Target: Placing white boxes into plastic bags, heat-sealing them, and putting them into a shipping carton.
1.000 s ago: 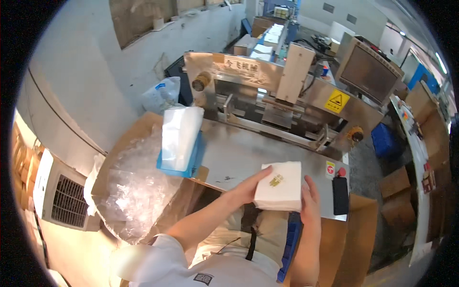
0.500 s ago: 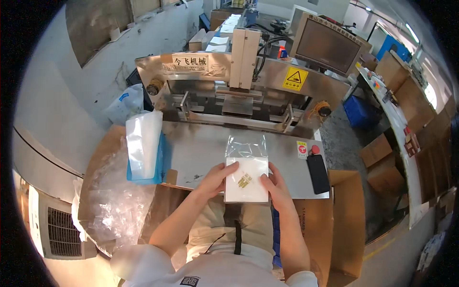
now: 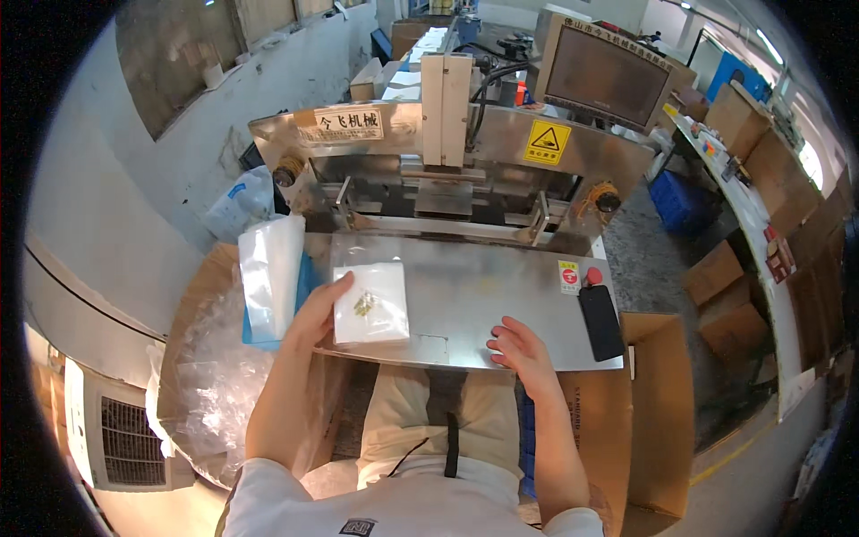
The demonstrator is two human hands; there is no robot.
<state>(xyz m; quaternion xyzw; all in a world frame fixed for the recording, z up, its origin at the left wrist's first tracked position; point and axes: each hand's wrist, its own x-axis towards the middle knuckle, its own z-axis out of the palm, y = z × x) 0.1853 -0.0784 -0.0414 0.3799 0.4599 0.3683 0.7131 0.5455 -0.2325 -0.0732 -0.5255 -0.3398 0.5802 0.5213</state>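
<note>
Near the table's front edge, the right hand [image 3: 522, 353] is now held empty, its fingers loosely curled and spread apart; half a second ago the packet was gripped by both hands. The white packet [image 3: 385, 309], sleeved in clear film, has been carried leftward and is now held by the left hand [image 3: 315, 313] alone, the thumb laid on its top and the other fingers hidden. It is placed over the left part of the steel table [image 3: 483, 286]; whether the surface is touched cannot be told. Just left, the stacked clear bags [image 3: 271, 273] are left in place, as is the black phone [image 3: 600, 322] at right. Beyond, the steel machine [image 3: 403, 134] is seen unchanged.
</note>
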